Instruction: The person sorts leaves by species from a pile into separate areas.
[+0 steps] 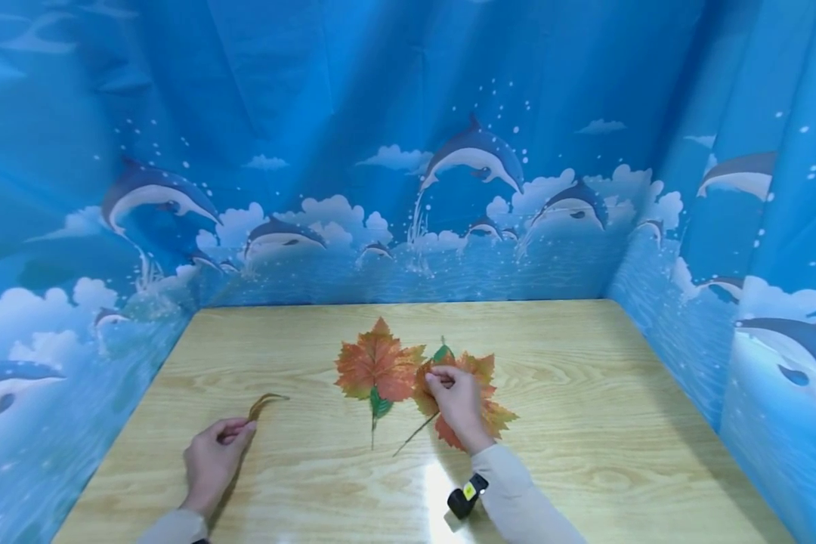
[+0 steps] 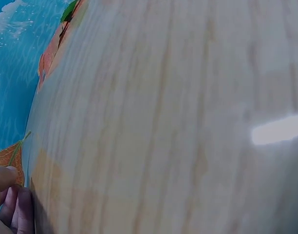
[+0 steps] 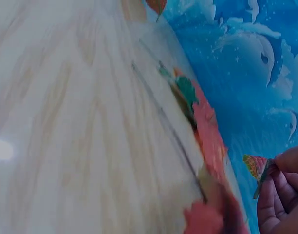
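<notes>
At the left of the table my left hand pinches a narrow, folded-looking brownish-orange leaf by one end. The left wrist view shows this leaf with a pale green stem. My right hand is over the right-hand maple leaf and covers part of it. Between the thumb and fingers it pinches a small leaf, yellow and red with a green stem, mostly hidden in the head view. Beside it lies an orange-red maple leaf with a small green leaf at its stem.
The wooden table carries the leaves. A dark stem reaches from the right maple leaf toward the front. A black wrist camera sits by the right sleeve. Blue dolphin-print cloth hangs behind and at both sides.
</notes>
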### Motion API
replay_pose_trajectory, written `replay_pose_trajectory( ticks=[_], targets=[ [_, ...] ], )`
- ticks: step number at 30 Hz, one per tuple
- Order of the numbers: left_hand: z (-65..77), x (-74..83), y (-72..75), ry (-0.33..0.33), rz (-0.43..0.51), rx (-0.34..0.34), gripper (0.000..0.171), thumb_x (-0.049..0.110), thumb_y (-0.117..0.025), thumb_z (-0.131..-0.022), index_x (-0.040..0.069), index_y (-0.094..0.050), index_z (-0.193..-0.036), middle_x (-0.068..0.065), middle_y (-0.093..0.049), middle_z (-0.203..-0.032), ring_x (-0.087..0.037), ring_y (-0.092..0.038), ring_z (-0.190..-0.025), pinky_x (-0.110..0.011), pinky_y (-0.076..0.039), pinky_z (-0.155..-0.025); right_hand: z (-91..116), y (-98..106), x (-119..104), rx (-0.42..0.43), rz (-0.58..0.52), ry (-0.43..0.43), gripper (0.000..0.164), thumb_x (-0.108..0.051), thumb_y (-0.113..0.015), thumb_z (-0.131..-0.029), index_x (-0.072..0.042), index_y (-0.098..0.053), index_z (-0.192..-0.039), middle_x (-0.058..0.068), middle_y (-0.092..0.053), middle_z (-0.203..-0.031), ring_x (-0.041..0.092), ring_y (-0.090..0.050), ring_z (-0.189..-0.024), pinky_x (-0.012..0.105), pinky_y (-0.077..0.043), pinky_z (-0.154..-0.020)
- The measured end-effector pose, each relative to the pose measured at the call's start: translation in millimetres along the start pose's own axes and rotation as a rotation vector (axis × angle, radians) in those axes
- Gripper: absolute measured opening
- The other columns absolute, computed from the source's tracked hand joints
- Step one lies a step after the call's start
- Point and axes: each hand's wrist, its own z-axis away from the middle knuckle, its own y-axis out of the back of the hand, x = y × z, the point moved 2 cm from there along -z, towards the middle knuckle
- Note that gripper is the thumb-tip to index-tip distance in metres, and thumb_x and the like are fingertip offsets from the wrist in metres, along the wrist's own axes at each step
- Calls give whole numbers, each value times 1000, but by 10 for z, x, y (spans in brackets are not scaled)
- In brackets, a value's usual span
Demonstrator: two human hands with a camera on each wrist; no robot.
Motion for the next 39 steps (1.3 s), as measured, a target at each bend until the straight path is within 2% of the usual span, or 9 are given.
replay_pose_trajectory(
  ticks=[4, 7, 11, 19, 22, 25, 31, 39],
  targets=[
    [4, 8, -5, -5, 8, 5, 17, 11, -77, -80, 0, -71, -93, -16, -72, -84, -6, -59, -63, -12, -44, -53, 24, -177, -177, -21, -60, 96, 14, -7, -71, -84, 4, -72, -94, 13, -71, -82, 16, -64, -70, 22, -51, -62],
    [7, 10, -8, -12, 16, 4, 18, 11, -76, -80, 0, -72, -93, -16, -72, -85, -2, -57, -61, -11, -43, -53, 61, -350, -312, -89, -85, 128, 17, -8, -72, -85, 5, -72, -95, 13, -71, -81, 18, -65, -72, 21, -52, -64],
    [10, 13, -10, -16, 21, 0, 18, 12, -76, -81, 0, -72, -93, -16, -72, -85, 1, -55, -60, -10, -43, -53, 155, -618, -487, -178, -88, 141, 19, -12, -72, -86, 3, -72, -97, 10, -72, -82, 17, -66, -74, 21, -52, -65],
    [17, -13, 33, -17, 46, -3, 20, 15, -78, -80, -1, -72, -93, -16, -72, -84, 6, -53, -58, -9, -42, -53, 401, -1177, -708, -286, -146, 132, 11, -9, -75, -81, -1, -74, -89, 9, -72, -78, 2, -61, -65, 16, -49, -61],
    [12, -20, 38, -13, 37, -5, 20, 15, -77, -81, 0, -72, -93, -15, -72, -85, 6, -53, -59, -9, -43, -53, 472, -1343, -754, -316, -164, 99, 9, -8, -76, -80, -1, -74, -87, 7, -72, -76, -3, -57, -62, 15, -48, -58],
    [13, -25, 38, -10, 42, -6, 20, 15, -77, -80, 0, -72, -93, -15, -72, -84, 6, -54, -59, -9, -43, -53, 524, -1476, -791, -326, -191, 27, 8, -7, -76, -79, -1, -73, -84, 5, -70, -71, -4, -54, -59, 14, -47, -54],
    [2, -4, 31, -9, 26, -9, 19, 14, -76, -82, 0, -72, -94, -15, -72, -86, 5, -53, -60, -10, -43, -54, 600, -1646, -843, -300, -285, -160, 7, -3, -76, -78, 1, -71, -80, 6, -69, -66, 4, -60, -53, 17, -48, -51],
    [5, 0, 6, -11, 47, -15, 20, 15, -77, -82, -1, -72, -93, -16, -72, -85, 4, -54, -60, -10, -43, -53, 642, -1832, -833, -268, -303, -294, 6, 2, -75, -77, 0, -69, -76, 7, -69, -65, 11, -64, -53, 20, -51, -51]
  ],
)
